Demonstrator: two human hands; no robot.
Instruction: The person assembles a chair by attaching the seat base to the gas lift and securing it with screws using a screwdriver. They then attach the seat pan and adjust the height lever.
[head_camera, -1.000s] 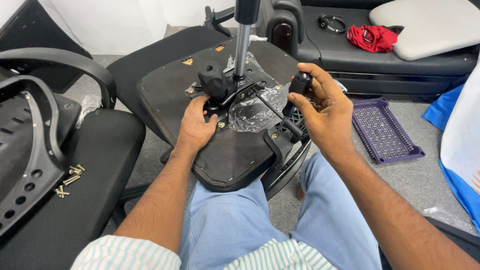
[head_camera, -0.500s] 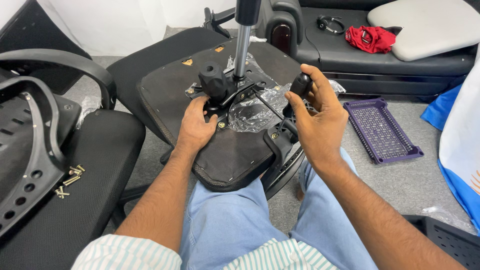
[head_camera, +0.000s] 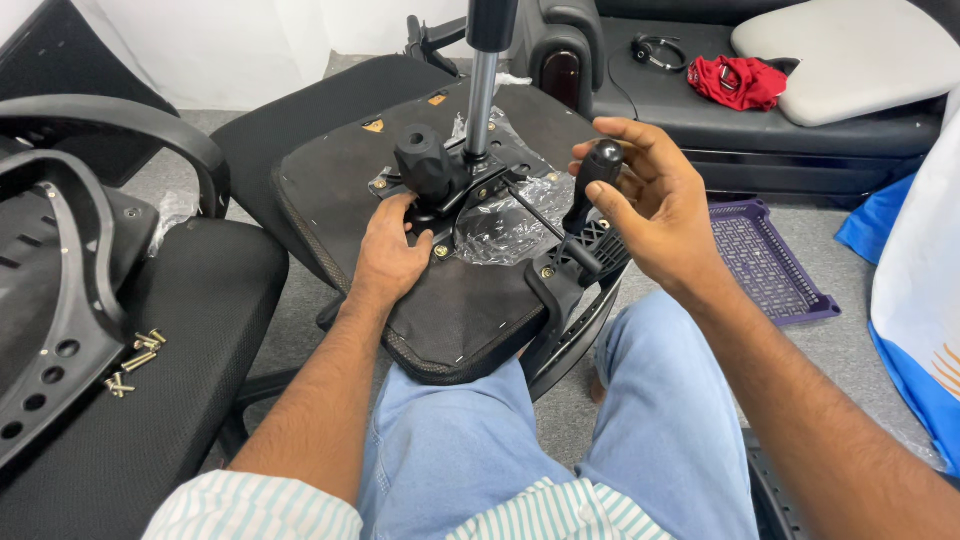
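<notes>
In the head view, an upturned black chair seat (head_camera: 440, 310) is lying across the person's lap, its underside facing up, and everything else is being placed from it. At the middle of the seat a black metal mechanism plate (head_camera: 470, 195) is sitting bolted down, with crumpled clear plastic wrap (head_camera: 500, 225) spreading over its near right part. A silver gas lift cylinder (head_camera: 481, 95) is standing up from the plate's far side, and a round black knob (head_camera: 423, 165) is sticking out just left of the cylinder. The left hand (head_camera: 388, 255) is resting flat on the seat at the near left edge of the plate, fingers spread and pressing down, closed on nothing. The right hand (head_camera: 650, 205) is hovering over the seat's right edge, its fingers curling loosely around the black lever handle (head_camera: 598, 170) that is rising from the plate's right side; thumb and fingertips are touching the handle's rounded top. Left of the seat, a second chair seat (head_camera: 150, 400) is carrying a small pile of brass-coloured screws (head_camera: 133, 358) and a black plastic backrest frame (head_camera: 55, 300). Right of the seat, a purple plastic tray (head_camera: 770, 265) is lying on the floor. Beyond the seat, a red cloth (head_camera: 735, 80) is lying on a dark sofa (head_camera: 800, 140).
</notes>
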